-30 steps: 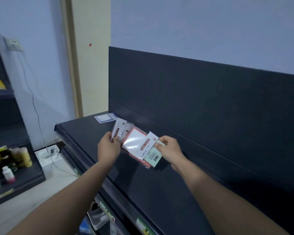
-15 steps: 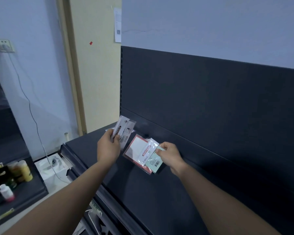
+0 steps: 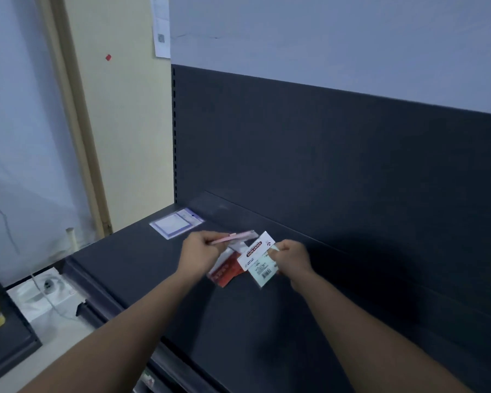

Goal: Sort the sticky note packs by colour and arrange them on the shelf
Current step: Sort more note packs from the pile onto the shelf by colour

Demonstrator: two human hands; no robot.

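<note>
Over the dark shelf (image 3: 153,268), the left hand (image 3: 200,255) grips a pink pack (image 3: 233,237) edge-on. The right hand (image 3: 291,258) pinches a green pack (image 3: 262,269) above a red pack (image 3: 227,275); a blue pack (image 3: 176,223) lies at the shelf's back corner.

The dark shelf (image 3: 131,265) carries a pale blue pack (image 3: 174,224) lying flat near its back left corner. A red pack (image 3: 224,275) sits low at mid-shelf; whether it rests there is unclear.
</note>
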